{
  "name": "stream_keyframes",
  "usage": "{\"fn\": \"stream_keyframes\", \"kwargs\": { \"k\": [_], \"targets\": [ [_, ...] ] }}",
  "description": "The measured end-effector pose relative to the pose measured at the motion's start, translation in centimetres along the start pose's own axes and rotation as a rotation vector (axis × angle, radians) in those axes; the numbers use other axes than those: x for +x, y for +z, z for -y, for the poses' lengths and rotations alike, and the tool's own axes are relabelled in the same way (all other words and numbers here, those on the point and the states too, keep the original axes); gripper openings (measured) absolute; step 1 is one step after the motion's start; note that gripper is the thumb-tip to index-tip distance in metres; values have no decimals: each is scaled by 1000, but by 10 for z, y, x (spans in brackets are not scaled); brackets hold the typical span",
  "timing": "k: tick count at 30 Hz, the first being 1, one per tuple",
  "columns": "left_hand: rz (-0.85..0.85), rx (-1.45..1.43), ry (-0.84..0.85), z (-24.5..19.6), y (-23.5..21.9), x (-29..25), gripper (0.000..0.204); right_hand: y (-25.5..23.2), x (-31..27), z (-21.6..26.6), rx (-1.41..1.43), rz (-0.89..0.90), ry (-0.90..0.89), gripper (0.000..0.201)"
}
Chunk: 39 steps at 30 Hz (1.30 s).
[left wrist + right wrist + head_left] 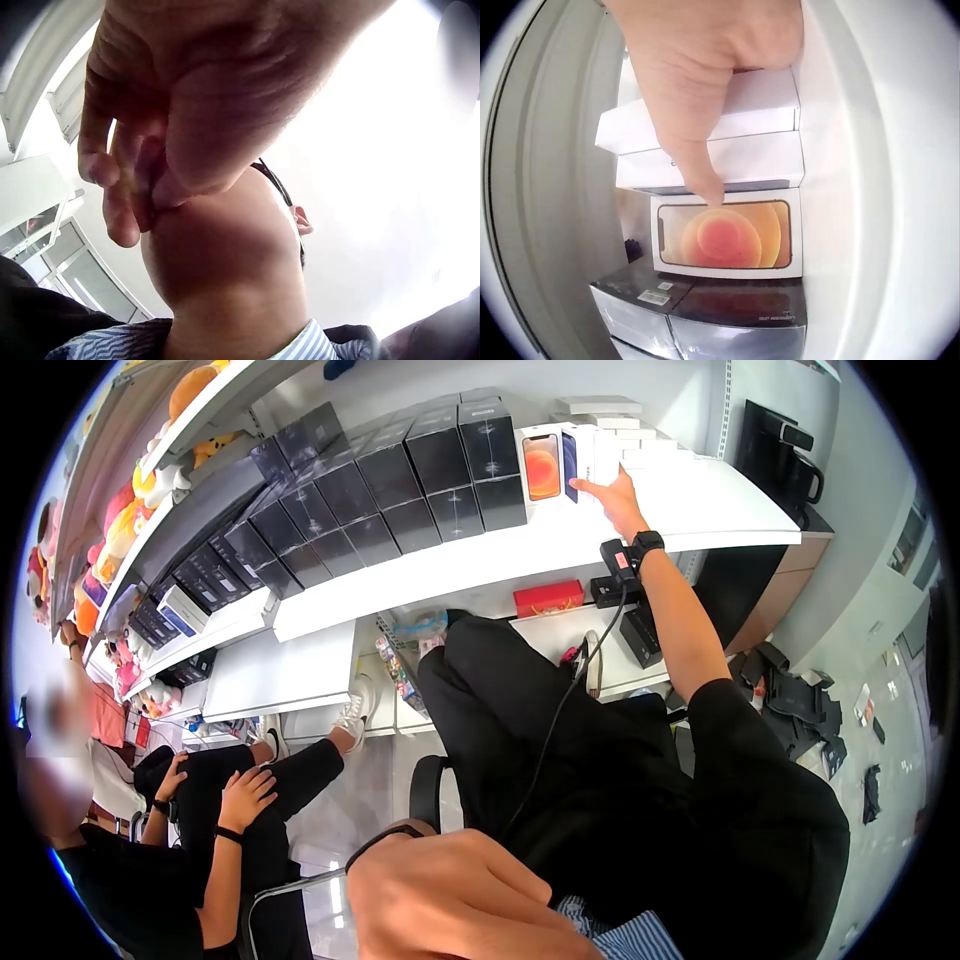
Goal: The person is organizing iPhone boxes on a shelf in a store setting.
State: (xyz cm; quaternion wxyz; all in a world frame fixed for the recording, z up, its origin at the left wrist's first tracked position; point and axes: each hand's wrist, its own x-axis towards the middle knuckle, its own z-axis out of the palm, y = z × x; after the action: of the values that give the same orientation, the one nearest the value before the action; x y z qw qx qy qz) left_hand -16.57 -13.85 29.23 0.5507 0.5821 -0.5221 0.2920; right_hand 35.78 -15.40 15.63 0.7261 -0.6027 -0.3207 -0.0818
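My right hand (620, 505) is at a row of white phone boxes on the upper shelf (720, 510). Its thumb stretches left across the boxes' front, the tip overlapping a phone box with a dark blue picture (569, 460). The other fingers are largely hidden; I cannot tell whether they hold a box. Left of it, a phone box with an orange screen picture (724, 236) stands upright beside the black boxes (735, 300). White boxes (757, 154) lie under the thumb in the right wrist view. My left hand (217, 90) is raised to the chin, its fingers loosely bent.
Stacked black boxes (410, 465) fill the shelf's left part. Flat white boxes (640, 440) lie behind the right hand, and a black appliance (775, 455) stands farther right. Below are a red box (549, 599) and a lower shelf. Another person (130, 880) sits at left.
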Motion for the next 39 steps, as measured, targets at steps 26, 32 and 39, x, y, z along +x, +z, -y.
{"fn": "stream_keyframes", "kwargs": {
  "k": [26, 32, 39],
  "targets": [
    [-129, 79, -118, -8, -10, -2, 21, 4, -9, 13, 61, -4, 15, 72],
    [-41, 18, -155, -11, -20, -7, 19, 2, -5, 3, 37, -10, 3, 71],
    [-62, -143, -175, -4, -21, -12, 18, 2, -4, 3, 61, 22, -5, 68]
  ]
}}
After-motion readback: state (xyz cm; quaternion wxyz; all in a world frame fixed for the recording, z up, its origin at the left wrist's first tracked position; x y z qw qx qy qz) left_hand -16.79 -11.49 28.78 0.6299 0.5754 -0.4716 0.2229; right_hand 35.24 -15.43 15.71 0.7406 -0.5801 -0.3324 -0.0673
